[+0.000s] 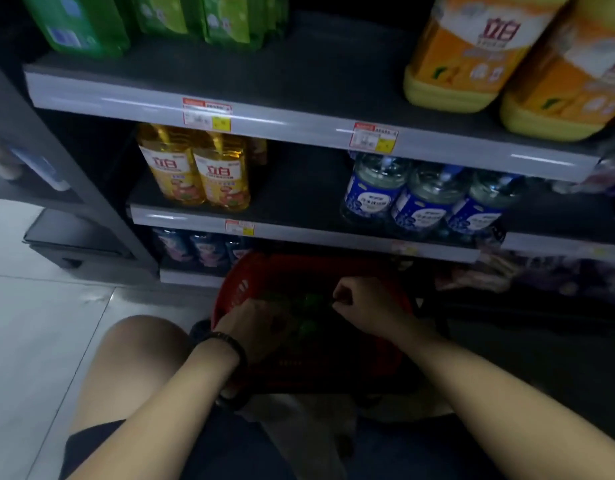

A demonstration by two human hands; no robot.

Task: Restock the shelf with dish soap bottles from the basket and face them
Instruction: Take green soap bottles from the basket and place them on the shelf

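While 立白 fronts the yellow bottles [195, 171], left hand [254, 323] and right hand [358, 303] reach among blurred green bottles [311, 301]; finger grip, bottle axis unclear.

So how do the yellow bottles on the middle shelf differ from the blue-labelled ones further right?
The yellow bottles are tall and slim with amber liquid; the blue-labelled bottles are squat and round with pale contents. Two yellow show in front, three blue. Both stand upright on the middle shelf, labels outward, apart.
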